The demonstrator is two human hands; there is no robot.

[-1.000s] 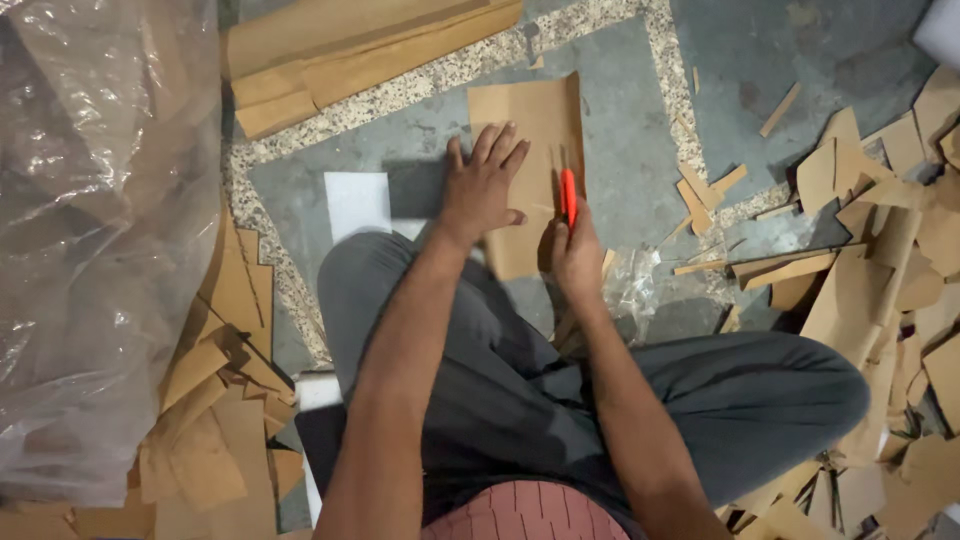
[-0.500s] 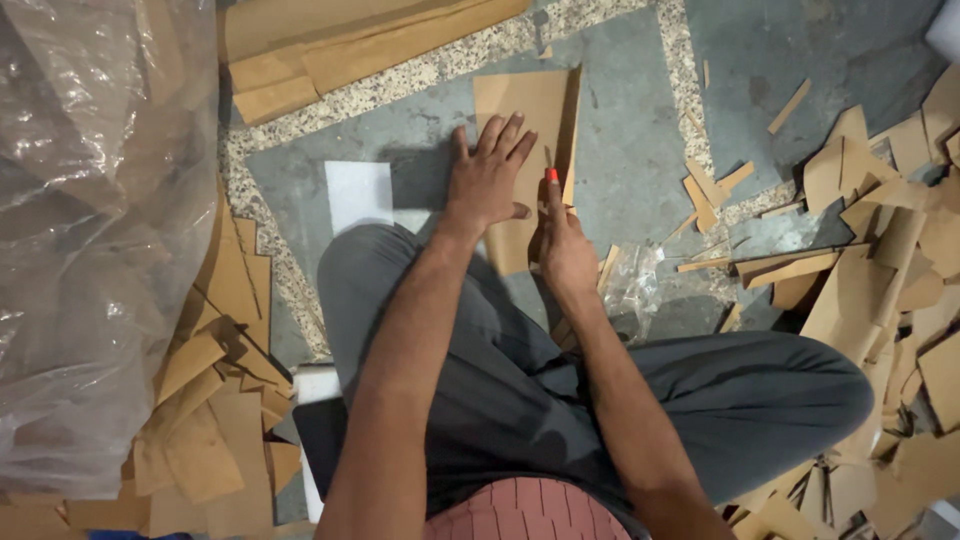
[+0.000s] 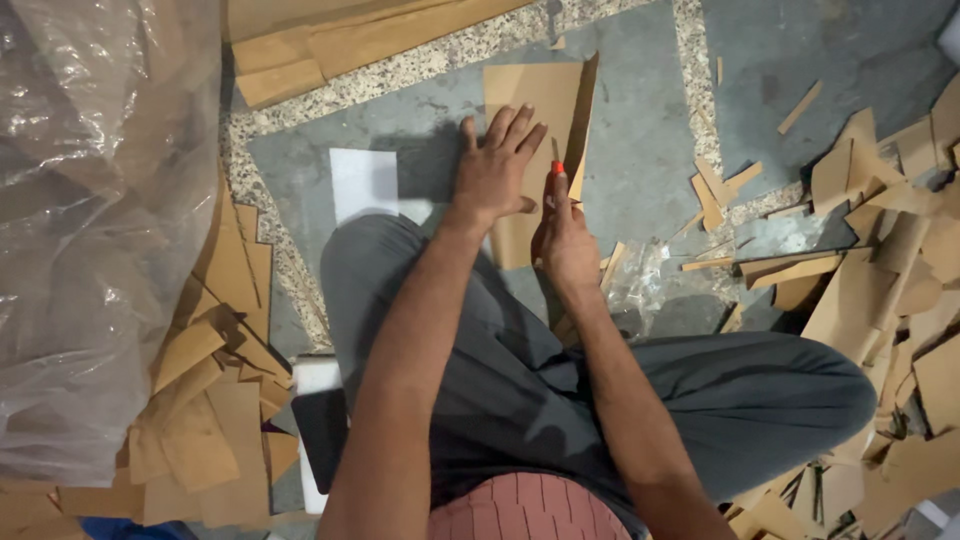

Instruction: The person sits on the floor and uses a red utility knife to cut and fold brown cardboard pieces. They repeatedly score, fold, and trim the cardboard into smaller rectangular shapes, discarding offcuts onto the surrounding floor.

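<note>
A brown cardboard sheet (image 3: 535, 95) lies on the grey floor in front of my crossed legs. My left hand (image 3: 493, 170) presses flat on it with fingers spread. My right hand (image 3: 565, 235) grips a red-handled cutter (image 3: 557, 166) whose blade points away from me along the sheet's right side. A narrow strip of cardboard (image 3: 582, 110) stands lifted along that right edge, beside the blade.
A big clear plastic bag (image 3: 95, 230) fills the left. Cardboard offcuts are piled at left (image 3: 205, 400) and right (image 3: 880, 270). Stacked cardboard sheets (image 3: 340, 40) lie at the top. A white sheet (image 3: 362, 185) lies left of my hand, crumpled clear plastic (image 3: 640, 285) by my knee.
My right hand has drawn the cutter back toward me along the sheet's right edge. A narrow strip there has come up off the sheet. My left hand stays pressed down.
</note>
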